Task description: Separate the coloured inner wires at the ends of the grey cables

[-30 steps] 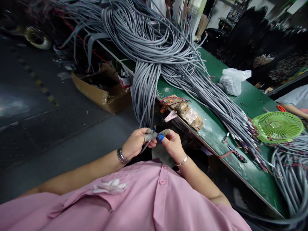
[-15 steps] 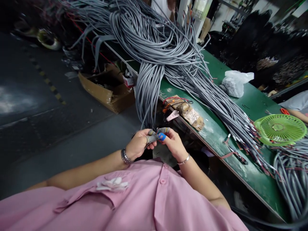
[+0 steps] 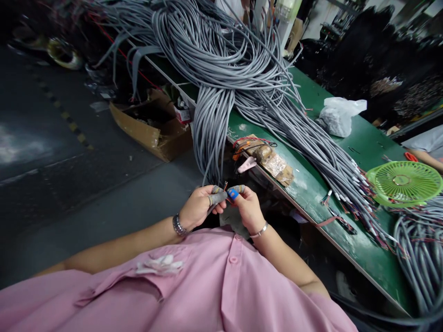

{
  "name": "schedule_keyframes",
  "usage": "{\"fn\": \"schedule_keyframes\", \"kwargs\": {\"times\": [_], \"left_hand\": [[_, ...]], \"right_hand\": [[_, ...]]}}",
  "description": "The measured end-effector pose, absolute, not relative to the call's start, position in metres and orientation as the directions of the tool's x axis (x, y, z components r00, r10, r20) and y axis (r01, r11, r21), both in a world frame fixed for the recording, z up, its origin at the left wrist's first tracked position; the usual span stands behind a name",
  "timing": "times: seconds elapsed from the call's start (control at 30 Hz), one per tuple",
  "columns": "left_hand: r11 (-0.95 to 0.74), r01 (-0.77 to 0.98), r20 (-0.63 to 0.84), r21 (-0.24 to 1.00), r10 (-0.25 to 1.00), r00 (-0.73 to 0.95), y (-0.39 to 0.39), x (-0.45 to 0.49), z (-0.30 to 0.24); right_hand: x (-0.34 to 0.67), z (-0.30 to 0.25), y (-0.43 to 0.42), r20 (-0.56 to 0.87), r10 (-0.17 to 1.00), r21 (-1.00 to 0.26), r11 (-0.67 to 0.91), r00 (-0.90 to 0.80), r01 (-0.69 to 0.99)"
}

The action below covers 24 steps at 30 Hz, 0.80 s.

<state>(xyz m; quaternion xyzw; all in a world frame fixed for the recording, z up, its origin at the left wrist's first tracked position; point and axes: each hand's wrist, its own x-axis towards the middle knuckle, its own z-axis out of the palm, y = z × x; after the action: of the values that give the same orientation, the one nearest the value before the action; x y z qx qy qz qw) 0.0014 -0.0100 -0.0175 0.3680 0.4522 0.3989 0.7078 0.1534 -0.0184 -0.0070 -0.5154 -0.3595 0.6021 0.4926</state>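
Thin coloured wires [image 3: 225, 186] at a grey cable's end stick up between my two hands, in front of my shirt. My left hand [image 3: 202, 203], in grey finger covers, pinches the cable end. My right hand [image 3: 247, 205], with a blue wrap on the thumb and a covered forefinger, is closed on the wires from the other side. The fingertips of both hands nearly touch, hiding most of what lies between them. A bundle of grey cables [image 3: 212, 133] hangs over the table edge just beyond my hands.
Coiled grey cables [image 3: 207, 55] lie across the green table [image 3: 311, 184]. A wooden block [image 3: 277, 168] with a pink clip [image 3: 247, 164] sits at its edge. A green fan [image 3: 403, 182] and a plastic bag [image 3: 337, 117] stand farther right. Below left is a cardboard box [image 3: 148, 133]. Another person's arm [image 3: 427, 159] shows at right.
My fingers have shifted slightly at the cable end, and the coloured wires now stand up more visibly between them. The view has moved a little.
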Motion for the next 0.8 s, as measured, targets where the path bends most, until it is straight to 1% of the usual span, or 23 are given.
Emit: {"fn": "schedule_keyframes", "kwargs": {"times": [0.17,0.27,0.33,0.47,0.57,0.8], "left_hand": [[0.378,-0.230,-0.328,0.897,0.917,0.227,-0.009,0.002,-0.017],[0.358,-0.237,-0.310,0.903,0.926,0.216,-0.008,0.003,-0.016],[0.354,-0.241,-0.302,0.904,0.926,0.228,-0.009,0.002,-0.016],[0.353,-0.224,-0.291,0.908,0.919,0.267,-0.010,0.000,-0.017],[0.363,-0.198,-0.299,0.910,0.909,0.291,-0.011,0.000,-0.015],[0.387,-0.153,-0.323,0.909,0.889,0.324,-0.014,0.003,-0.012]], "right_hand": [[0.156,-0.009,-0.020,-0.207,0.977,-0.968,-0.198,0.047,-0.156],[0.159,-0.009,-0.020,-0.188,0.982,-0.972,-0.183,0.026,-0.151],[0.162,-0.008,-0.020,-0.199,0.980,-0.964,-0.197,-0.011,-0.178],[0.169,-0.001,-0.015,-0.265,0.959,-0.911,-0.282,-0.097,-0.301],[0.170,0.006,-0.010,-0.279,0.951,-0.878,-0.308,-0.131,-0.365],[0.160,0.009,-0.007,-0.263,0.963,-0.902,-0.267,-0.059,-0.338]]}}
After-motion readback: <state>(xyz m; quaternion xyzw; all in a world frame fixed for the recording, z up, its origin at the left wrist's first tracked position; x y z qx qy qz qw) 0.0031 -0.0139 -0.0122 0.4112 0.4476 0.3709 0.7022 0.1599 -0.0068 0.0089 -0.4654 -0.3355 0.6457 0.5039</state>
